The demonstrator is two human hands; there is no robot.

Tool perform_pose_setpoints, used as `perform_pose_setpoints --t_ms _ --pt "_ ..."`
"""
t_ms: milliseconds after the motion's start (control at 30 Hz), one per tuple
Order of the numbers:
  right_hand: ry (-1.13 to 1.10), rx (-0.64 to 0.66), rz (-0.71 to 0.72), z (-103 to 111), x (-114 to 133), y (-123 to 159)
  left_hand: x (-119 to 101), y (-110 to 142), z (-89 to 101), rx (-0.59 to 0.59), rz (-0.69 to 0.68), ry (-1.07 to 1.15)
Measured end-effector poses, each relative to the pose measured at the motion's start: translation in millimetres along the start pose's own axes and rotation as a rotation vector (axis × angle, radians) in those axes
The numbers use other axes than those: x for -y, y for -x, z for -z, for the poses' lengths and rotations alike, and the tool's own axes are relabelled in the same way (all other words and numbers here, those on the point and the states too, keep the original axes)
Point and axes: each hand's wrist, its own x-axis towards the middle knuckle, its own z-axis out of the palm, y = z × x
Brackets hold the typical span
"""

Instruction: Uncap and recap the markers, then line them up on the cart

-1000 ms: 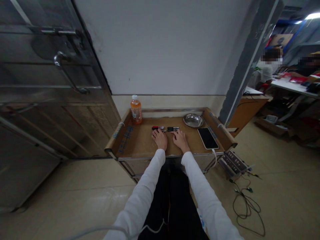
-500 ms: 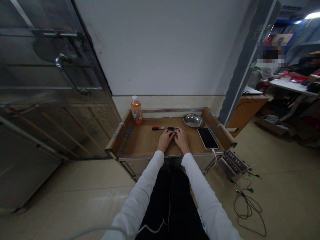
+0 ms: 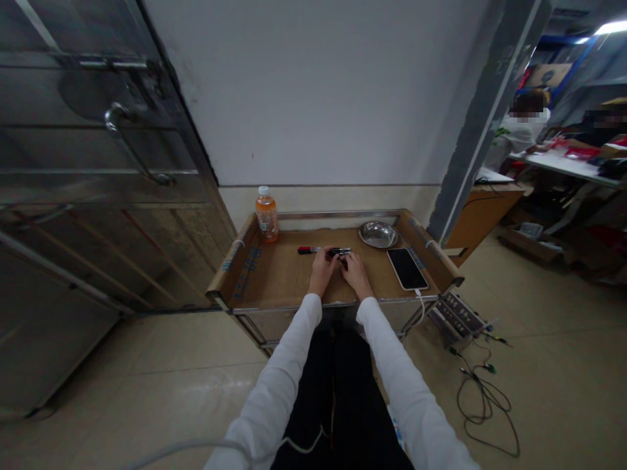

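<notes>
My left hand point(image 3: 321, 270) and my right hand point(image 3: 355, 273) are close together over the cardboard-lined cart top point(image 3: 281, 277). Both have curled fingers, meeting around something small and dark that I cannot make out. Just beyond the fingertips lies a slim black pen-like item point(image 3: 341, 251), partly covered by my left fingers. Left of it, a red-and-black pen-like item point(image 3: 307, 250) rests flat, its right end near my left hand. A shallow metal dish point(image 3: 378, 234) stands at the back right, with a phone point(image 3: 407, 269) lying in front of it.
An orange drink bottle point(image 3: 267, 215) stands at the cart's back left corner. Raised sides border the cart. A white cable point(image 3: 421, 307) runs from the phone over the front edge. On the floor at right are a metal box point(image 3: 458, 320) and loose cables point(image 3: 484, 398). A person sits farther off.
My left fingertips have moved slightly up, over the near side of the black pen-like item. My right fingers have shifted a little and the gap between the hands looks wider.
</notes>
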Motion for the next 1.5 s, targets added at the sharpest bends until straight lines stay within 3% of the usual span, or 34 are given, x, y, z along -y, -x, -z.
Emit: perform_pose_setpoints --t_ms 200,467,733,1167,1500 --pt "-0.069 -0.009 -0.006 0 -2 0 -2 -3 5.3 -0.091 0.04 -0.01" --pt "-0.078 0.011 -0.02 9 7 0 -9 -3 8.9 -0.081 0.13 -0.055" --pt "-0.079 -0.005 -0.029 8 6 0 -9 -3 8.8 -0.087 0.117 -0.073" --pt "-0.141 -0.027 -0.037 9 7 0 -20 1 10.8 0.113 -0.019 -0.036" --pt "-0.164 -0.024 -0.043 9 6 0 -18 0 9.5 0.065 0.015 -0.017"
